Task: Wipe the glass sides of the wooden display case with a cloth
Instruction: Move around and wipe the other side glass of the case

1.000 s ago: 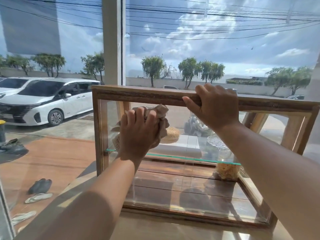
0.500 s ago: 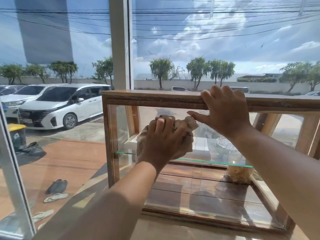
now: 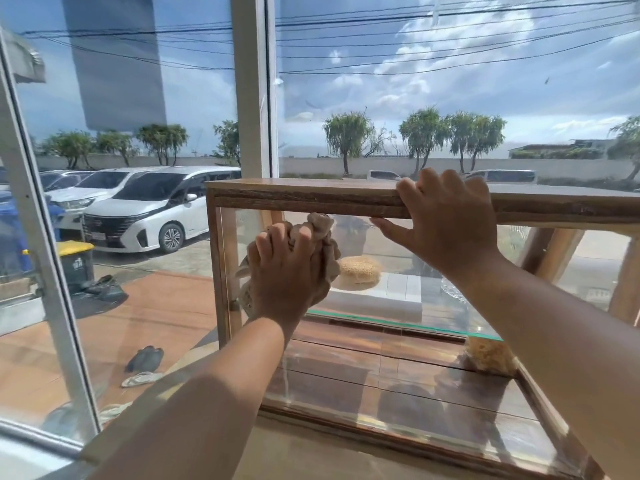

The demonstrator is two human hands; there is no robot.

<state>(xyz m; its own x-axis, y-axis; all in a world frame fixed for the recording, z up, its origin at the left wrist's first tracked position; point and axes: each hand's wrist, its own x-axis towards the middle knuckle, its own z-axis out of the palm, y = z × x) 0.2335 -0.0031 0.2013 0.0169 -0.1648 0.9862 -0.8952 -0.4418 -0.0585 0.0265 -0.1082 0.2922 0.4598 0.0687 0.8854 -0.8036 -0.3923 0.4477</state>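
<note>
A wooden display case (image 3: 298, 197) with glass sides stands in front of me by a large window. My left hand (image 3: 282, 275) grips a crumpled beige cloth (image 3: 323, 237) and presses it against the upper left part of the front glass pane (image 3: 398, 386). My right hand (image 3: 446, 223) holds the case's wooden top edge, fingers curled over the top and thumb under the rail. A glass shelf (image 3: 408, 322) runs across the inside of the case.
Inside the case lie a straw-coloured round item (image 3: 360, 270), a glass dish (image 3: 452, 289) and a pale loofah-like lump (image 3: 488, 355). The shop window frame (image 3: 251, 88) is right behind. Outside are parked white cars (image 3: 152, 216), a yellow-lidded bin (image 3: 74, 261) and sandals (image 3: 143, 358).
The cloth in my left hand has moved right and then back left on the front glass, staying high on the pane. My right hand has kept its hold on the top edge.
</note>
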